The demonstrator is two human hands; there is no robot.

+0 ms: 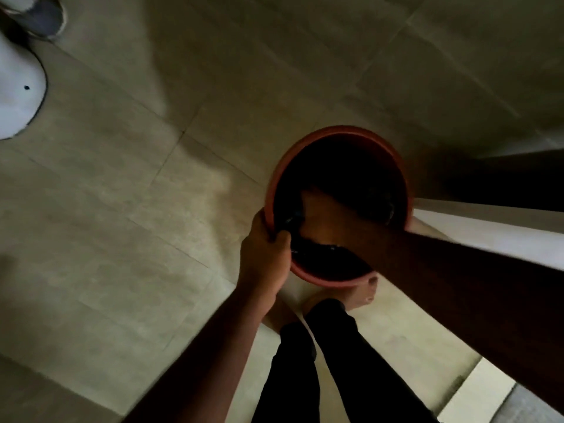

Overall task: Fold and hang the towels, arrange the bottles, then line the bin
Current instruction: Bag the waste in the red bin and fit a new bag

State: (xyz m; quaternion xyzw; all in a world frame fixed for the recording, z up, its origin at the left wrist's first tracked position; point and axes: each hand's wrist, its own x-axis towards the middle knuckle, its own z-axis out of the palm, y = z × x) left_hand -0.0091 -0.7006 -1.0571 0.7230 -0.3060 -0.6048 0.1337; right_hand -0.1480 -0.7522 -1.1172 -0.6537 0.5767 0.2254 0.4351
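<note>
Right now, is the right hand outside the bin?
No. The right hand reaches down inside the orange bin, pressing into the black liner, while the left hand grips liner and rim.

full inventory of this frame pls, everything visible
bin: 1, reddish-orange, on the floor right of centre
bin liner: 1, black, inside the bin, edge at the near-left rim
floor: large beige tiles
white rounded fixture: 1, far left edge, partly cut off
shoe: 1, grey, top left corner
white ledge: 1, right of the bin
left hand: grip on the liner at the bin's near-left rim
right hand: inside the bin, fingers too dark to read
legs: 2, black trousers, bare feet beside the bin
</note>
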